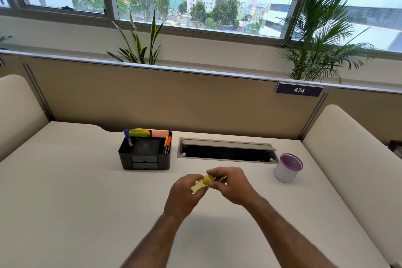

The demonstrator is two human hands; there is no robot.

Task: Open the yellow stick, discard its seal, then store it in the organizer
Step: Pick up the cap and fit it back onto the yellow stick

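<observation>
A short yellow stick (pixel 203 181) is held between both hands above the middle of the desk. My left hand (pixel 185 193) grips its lower pale end. My right hand (pixel 231 185) pinches its upper yellow end with thumb and fingers. Most of the stick is hidden by my fingers, and whether a seal is on it cannot be told. The black desk organizer (pixel 145 162) stands behind and to the left of my hands, with a purple-capped pen, markers and coloured note pads in its compartments.
A small white cup with a purple mesh rim (pixel 287 167) stands at the right. An open cable slot (pixel 227 151) sits in the desk (pixel 65 191) behind my hands. A beige partition with the tag 474 (pixel 299 90) closes the back.
</observation>
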